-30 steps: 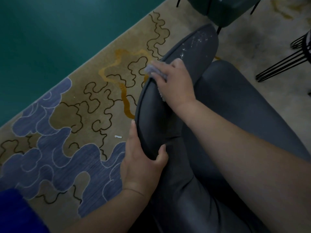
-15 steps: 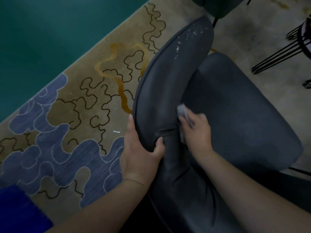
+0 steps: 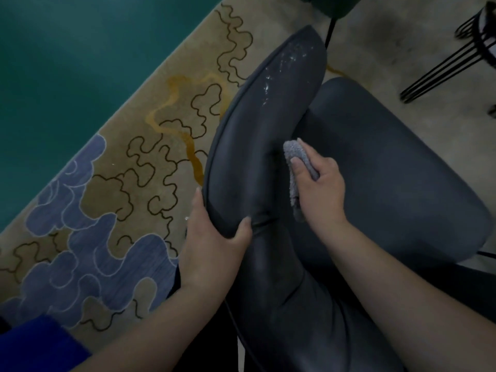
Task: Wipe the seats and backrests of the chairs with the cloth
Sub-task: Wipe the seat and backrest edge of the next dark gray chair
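Observation:
A dark grey leather chair fills the middle of the view, its curved backrest (image 3: 257, 146) rising toward the top and its seat (image 3: 389, 183) to the right. White specks mark the backrest's upper end. My left hand (image 3: 214, 245) grips the backrest's top edge, thumb on the inner face. My right hand (image 3: 319, 189) holds a grey cloth (image 3: 296, 157) against the lower inner face of the backrest, near where it meets the seat.
A patterned carpet (image 3: 128, 183) in beige, blue and teal lies to the left. Another dark green chair (image 3: 332, 6) stands at the top, and black wire legs (image 3: 442, 71) of furniture at the upper right. A blue sleeve (image 3: 35, 342) shows at the lower left.
My right hand with the cloth slid down from the backrest's upper part to its lower inner face by the seat. My left hand kept its grip on the backrest edge.

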`<move>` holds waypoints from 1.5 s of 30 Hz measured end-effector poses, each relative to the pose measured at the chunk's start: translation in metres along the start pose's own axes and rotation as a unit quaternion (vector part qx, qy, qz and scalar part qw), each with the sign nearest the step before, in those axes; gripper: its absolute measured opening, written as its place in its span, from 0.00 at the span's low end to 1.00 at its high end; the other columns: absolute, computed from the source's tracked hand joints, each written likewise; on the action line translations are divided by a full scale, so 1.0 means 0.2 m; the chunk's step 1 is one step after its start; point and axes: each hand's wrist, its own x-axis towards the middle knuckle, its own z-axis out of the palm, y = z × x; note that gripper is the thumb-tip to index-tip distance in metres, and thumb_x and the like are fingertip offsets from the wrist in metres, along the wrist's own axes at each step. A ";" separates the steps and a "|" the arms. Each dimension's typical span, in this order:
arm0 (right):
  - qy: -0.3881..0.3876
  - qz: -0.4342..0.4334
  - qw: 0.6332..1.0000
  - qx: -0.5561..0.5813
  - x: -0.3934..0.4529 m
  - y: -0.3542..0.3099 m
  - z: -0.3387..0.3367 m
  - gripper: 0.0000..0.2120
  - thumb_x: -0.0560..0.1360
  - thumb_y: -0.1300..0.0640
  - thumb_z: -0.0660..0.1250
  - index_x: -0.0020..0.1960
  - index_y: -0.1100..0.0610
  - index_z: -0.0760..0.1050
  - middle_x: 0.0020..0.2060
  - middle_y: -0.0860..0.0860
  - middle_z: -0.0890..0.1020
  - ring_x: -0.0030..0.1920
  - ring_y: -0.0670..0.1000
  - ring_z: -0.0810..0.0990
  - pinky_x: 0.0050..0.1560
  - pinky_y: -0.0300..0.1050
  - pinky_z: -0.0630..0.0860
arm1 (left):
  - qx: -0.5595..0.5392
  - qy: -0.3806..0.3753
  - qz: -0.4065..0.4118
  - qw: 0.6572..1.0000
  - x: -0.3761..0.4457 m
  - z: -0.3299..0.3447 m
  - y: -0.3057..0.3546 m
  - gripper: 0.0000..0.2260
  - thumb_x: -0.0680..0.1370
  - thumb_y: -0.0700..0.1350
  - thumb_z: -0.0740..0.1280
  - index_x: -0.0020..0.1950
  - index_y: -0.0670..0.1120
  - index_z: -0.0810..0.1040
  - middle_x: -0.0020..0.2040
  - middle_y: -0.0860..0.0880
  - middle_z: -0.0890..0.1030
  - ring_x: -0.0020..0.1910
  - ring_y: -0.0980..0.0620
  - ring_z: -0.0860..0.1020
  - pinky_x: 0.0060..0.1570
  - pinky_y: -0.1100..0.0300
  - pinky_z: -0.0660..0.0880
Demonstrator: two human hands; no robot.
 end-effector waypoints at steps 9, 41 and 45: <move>0.117 0.052 0.991 0.049 0.20 -0.16 0.07 0.17 0.78 0.55 0.65 0.64 0.41 0.73 0.48 0.45 0.72 0.46 0.27 0.73 0.49 0.17 0.62 | 0.035 -0.162 0.099 0.981 0.83 -0.03 0.39 0.27 0.67 0.62 0.74 0.60 0.57 0.67 0.47 0.64 0.75 0.45 0.64 0.76 0.41 0.64 0.76; 0.055 -0.143 0.986 -0.061 0.66 -0.24 0.31 0.19 0.74 0.54 0.69 0.65 0.48 0.75 0.43 0.49 0.66 0.43 0.43 0.69 0.50 0.29 0.67 | 0.098 -0.152 0.139 0.974 0.95 0.04 0.49 0.27 0.65 0.60 0.75 0.56 0.52 0.66 0.47 0.52 0.78 0.46 0.51 0.80 0.43 0.54 0.80; 0.086 -0.085 0.992 -0.043 0.74 -0.20 0.22 0.18 0.75 0.57 0.70 0.64 0.48 0.76 0.42 0.45 0.65 0.43 0.39 0.69 0.56 0.26 0.65 | 0.094 -0.157 0.133 0.974 0.96 0.05 0.49 0.35 0.66 0.61 0.74 0.66 0.46 0.67 0.58 0.48 0.78 0.55 0.48 0.79 0.51 0.51 0.80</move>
